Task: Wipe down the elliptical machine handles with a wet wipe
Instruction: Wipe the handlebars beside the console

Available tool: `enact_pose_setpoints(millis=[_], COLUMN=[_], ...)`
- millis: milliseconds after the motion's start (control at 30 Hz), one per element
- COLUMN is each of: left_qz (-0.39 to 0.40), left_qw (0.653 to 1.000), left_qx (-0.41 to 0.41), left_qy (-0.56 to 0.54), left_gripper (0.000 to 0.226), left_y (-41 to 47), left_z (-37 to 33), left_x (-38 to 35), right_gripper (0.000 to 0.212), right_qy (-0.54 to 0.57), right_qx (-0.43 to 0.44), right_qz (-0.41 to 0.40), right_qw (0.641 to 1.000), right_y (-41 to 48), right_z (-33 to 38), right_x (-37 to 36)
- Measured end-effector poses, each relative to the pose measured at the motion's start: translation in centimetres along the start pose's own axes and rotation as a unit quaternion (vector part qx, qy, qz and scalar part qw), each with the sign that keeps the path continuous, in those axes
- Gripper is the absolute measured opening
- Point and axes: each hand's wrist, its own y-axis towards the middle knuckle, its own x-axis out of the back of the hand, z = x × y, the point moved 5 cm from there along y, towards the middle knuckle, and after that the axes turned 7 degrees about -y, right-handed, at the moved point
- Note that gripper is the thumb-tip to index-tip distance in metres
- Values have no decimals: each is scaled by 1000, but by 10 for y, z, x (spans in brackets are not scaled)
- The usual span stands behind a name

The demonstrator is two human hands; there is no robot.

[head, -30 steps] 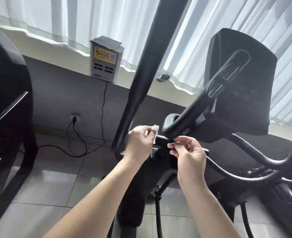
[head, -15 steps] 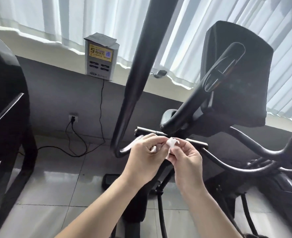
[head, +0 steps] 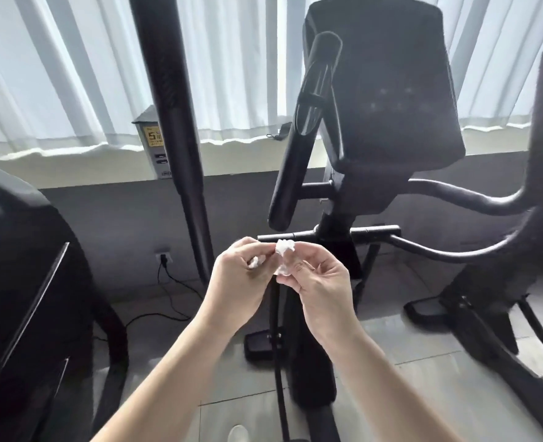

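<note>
A small crumpled white wet wipe (head: 283, 250) sits between my two hands in the middle of the view. My left hand (head: 241, 282) pinches its left end and my right hand (head: 318, 282) pinches its right part with thumb and fingers. Just behind them runs the black elliptical machine: a long moving handle (head: 174, 122) rising on the left, a short fixed handle (head: 298, 135) slanting up beside the dark console (head: 391, 90), and a low crossbar (head: 327, 235). A curved right handle (head: 474, 199) bends off to the right. Neither hand touches any handle.
A second dark exercise machine (head: 24, 282) fills the left edge. On the window sill stands a grey power-bank station (head: 153, 145), and a cable (head: 168, 288) runs from a wall socket across the grey tiled floor (head: 407, 346). White curtains (head: 72, 74) hang behind.
The view has swung so the console now faces me squarely. My hands came together below the crossbar and both now pinch the wipe, which earlier sat in my left hand alone.
</note>
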Motion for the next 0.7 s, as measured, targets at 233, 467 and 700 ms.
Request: enact_pose_setpoints(millis=[233,467,700], left_qz=[-92,-92,-78], left_qw=[995,994,990], left_qx=[39,-3,-45], left_qy=[31,64,104], left_gripper=[24,13,16], left_y=[13,32,40], left_z=[-1,-6,-4], left_x=[10,-1,4], right_gripper=[3,6,8], right_qy=[2,30,148], right_qx=[60,142,12], right_qz=[-124,-161,-221], right_qw=[990,976,964], right_y=[33,65,135], right_z=[-6,-26,-64], right_x=[25,-3,2])
